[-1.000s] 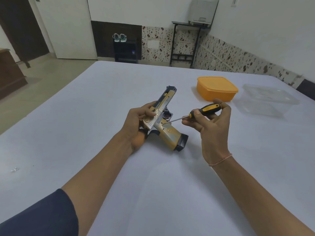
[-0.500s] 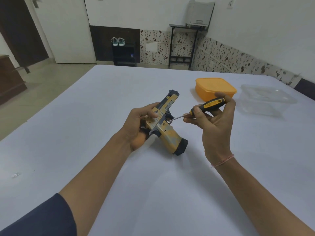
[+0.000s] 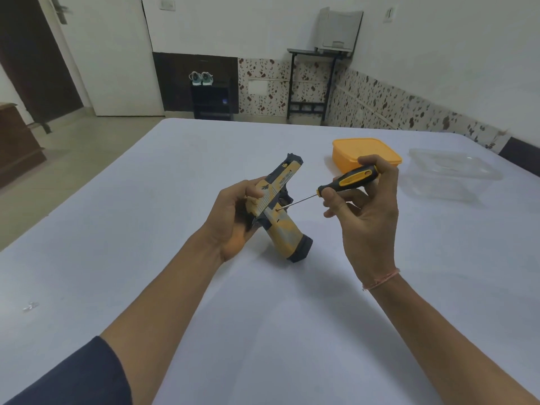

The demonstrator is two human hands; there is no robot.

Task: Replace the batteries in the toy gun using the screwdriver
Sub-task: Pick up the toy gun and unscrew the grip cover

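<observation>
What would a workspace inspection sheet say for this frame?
Surface: white cloth-covered table.
Job's things: yellow-and-dark plastic toy gun, tilted, butt toward the table; black-and-yellow screwdriver, tip at the gun's side.
Clutter: orange lidded plastic box; clear plastic container; small clear scrap at left.
Grippers: left hand grips the toy gun; right hand holds the screwdriver.
Cables: nothing seen.
Surroundings: white door; pair of shoes on dark stand; grey device on black stand.

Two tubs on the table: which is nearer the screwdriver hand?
The orange tub, directly behind the right hand gripping the screwdriver; the clear tub sits farther right.
</observation>
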